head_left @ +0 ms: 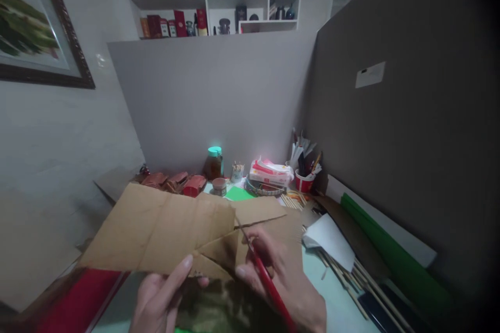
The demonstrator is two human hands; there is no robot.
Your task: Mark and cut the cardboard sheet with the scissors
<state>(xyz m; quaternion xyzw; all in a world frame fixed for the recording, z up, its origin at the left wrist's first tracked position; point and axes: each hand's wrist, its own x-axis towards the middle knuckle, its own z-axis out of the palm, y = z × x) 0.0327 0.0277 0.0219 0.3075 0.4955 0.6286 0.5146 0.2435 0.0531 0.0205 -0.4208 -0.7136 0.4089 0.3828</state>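
Head view, left hand [162,296] pinching cardboard sheet [164,229] at its near edge, long axis left-right, right hand [285,278] closed around red-handled tool [269,286], tip pointing up-left into the cut.

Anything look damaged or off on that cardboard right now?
Yes: the cardboard sheet is creased and split by a jagged slit on its right side, beside the red-handled tool held by the right hand. Left hand grips its lower edge.

Jar [214,163] behind cardboard [164,229], cup [304,181] right
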